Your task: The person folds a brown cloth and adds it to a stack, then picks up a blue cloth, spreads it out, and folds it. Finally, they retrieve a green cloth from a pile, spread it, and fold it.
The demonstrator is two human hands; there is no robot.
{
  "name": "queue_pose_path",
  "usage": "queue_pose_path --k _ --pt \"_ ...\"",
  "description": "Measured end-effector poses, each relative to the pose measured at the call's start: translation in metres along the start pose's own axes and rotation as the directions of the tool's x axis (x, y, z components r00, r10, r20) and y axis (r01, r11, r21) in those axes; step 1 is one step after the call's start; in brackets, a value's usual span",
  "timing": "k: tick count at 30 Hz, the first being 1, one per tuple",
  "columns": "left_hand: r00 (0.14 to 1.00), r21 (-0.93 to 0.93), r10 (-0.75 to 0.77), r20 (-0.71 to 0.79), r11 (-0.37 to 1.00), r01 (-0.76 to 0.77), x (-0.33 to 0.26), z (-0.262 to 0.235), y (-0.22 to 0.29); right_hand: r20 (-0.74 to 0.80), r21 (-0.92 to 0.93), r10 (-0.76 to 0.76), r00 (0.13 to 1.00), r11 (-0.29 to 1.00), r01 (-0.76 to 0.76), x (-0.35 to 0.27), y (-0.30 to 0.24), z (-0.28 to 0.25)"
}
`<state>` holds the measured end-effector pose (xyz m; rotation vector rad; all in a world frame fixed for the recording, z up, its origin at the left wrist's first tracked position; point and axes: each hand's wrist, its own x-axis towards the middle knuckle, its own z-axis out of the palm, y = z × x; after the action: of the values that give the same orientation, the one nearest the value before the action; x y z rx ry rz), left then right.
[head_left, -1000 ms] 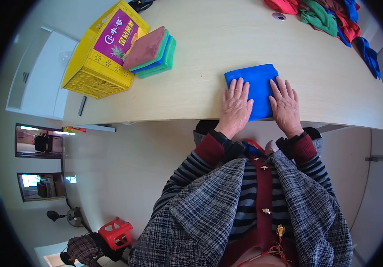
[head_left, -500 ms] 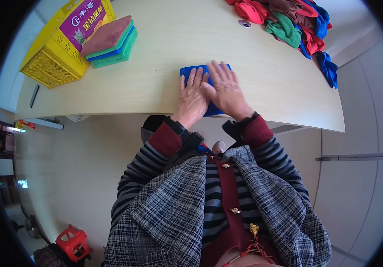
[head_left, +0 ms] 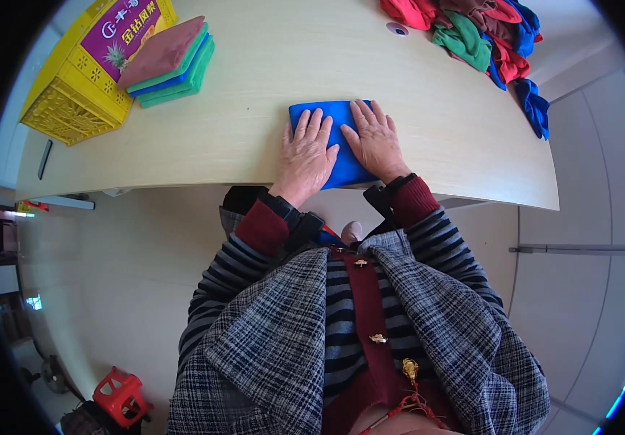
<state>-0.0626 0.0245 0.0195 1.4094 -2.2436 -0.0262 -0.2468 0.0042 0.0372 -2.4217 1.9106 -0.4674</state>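
A folded blue cloth (head_left: 339, 148) lies flat at the near edge of the table, between and under my hands. My left hand (head_left: 307, 155) rests palm down along its left side, fingers stretched out. On its right side lies my right hand (head_left: 375, 141), flat too, with the thumb apart and the fingers pointing away from me. Both hands press on the cloth without grasping it. To the far left stands a stack of folded cloths (head_left: 169, 67), brown on top with green and blue below, leaning against a yellow basket.
The yellow plastic basket (head_left: 84, 101) with a purple label stands at the table's left. A loose heap of red, green, brown and blue cloths (head_left: 472, 40) lies at the far right. The pale table (head_left: 247, 145) ends close to my wrists. A red stool (head_left: 121, 397) stands on the floor.
My hands were close together, the right thumb over the left hand. Now they are apart, the right one lower and toward the cloth's right side. More of the blue cloth shows.
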Motion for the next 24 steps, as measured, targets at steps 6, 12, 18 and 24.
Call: queue_pose_path --k 6,12,18,24 --pt "1.0 -0.026 -0.016 0.009 1.0 0.017 -0.002 -0.005 0.001 -0.031 -0.004 0.085 0.996 0.996 -0.085 -0.011 0.016 0.001" --pt "0.999 -0.008 -0.017 0.04 1.0 0.017 -0.001 -0.007 -0.001 -0.086 -0.162 0.09 0.992 0.981 -0.103 -0.031 0.021 -0.016" --pt "0.995 0.112 -0.014 0.1 0.994 0.003 0.0 0.001 -0.007 -0.149 0.05 -0.075 0.986 0.995 0.084 -0.044 -0.05 -0.011" --pt "0.997 0.062 0.014 0.07 0.998 -0.019 -0.002 -0.003 -0.001 -0.154 0.018 0.012 0.988 1.0 -0.01 -0.065 -0.038 -0.004"
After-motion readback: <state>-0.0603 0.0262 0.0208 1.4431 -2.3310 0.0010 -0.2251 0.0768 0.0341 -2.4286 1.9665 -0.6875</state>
